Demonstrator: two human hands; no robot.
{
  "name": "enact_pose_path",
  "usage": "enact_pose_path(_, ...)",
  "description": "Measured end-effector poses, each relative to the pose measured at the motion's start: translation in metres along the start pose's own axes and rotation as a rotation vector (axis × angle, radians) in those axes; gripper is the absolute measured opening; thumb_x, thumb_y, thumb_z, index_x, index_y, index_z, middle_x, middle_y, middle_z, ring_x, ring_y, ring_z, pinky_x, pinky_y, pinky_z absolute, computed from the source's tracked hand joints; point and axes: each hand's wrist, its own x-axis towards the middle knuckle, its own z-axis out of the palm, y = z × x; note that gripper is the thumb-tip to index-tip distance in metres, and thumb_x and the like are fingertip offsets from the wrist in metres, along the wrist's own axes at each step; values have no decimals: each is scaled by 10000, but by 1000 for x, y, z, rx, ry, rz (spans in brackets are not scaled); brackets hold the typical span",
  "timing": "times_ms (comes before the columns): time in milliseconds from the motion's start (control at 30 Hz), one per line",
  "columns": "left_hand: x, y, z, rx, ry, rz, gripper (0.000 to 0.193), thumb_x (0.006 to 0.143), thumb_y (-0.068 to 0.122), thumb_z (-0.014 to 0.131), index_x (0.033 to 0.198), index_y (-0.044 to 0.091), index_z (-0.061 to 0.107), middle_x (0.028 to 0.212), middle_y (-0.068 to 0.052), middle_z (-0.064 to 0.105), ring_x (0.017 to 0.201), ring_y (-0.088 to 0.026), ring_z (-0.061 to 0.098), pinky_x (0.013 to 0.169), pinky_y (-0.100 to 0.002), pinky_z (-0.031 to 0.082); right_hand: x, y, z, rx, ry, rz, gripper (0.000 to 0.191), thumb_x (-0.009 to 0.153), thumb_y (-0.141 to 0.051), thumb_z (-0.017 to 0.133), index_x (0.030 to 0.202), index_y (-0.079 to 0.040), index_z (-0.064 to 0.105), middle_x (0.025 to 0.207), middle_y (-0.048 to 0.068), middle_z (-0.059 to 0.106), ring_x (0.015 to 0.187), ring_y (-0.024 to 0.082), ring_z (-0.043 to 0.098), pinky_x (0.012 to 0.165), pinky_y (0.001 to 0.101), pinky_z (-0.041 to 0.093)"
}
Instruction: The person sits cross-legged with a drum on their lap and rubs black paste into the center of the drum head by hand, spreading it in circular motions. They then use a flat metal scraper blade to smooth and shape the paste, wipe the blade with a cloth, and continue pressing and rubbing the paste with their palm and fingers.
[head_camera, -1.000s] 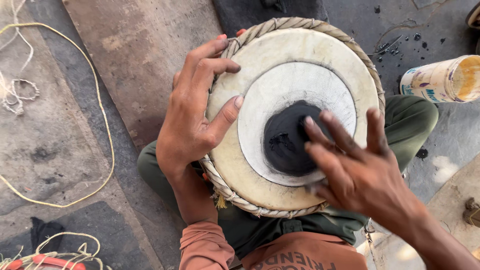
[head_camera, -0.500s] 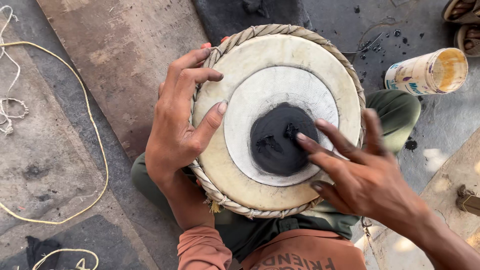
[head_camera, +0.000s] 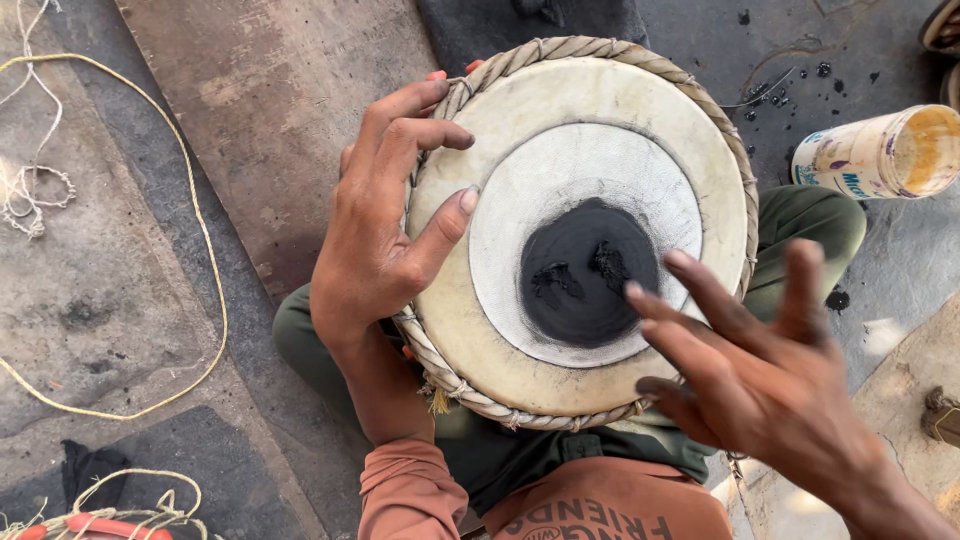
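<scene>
Right hand (head_camera: 770, 390) slid off black patch (head_camera: 588, 272), exposing two paste lumps

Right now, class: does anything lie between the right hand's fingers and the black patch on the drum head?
Nothing visible does. The right hand has fingertips at the edge of the black patch; the left hand grips the drum rim, clear of it.
</scene>
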Motion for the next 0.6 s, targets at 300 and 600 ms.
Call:
enact_pose_path(300,1,2,2,30,10,2,385,980,197,711,1337,101,603,1567,-178,454,1468,-338,497,1247,-473,358,28,-6,27,161,39,-20,451,870,15,665,1262,-99,474,1406,131,702,1470,363,469,1297,608,19)
enact_pose_path(600,0,0,3,4,14,-11,384,987,210,705,1339,100,601,1586,-160,458,1439,-320,522,1214,-446,363,18,-1,17,413,191,350,332,917,102,530,1216,-38,503,1277,82,701,1404,372,531,1308,628,79)
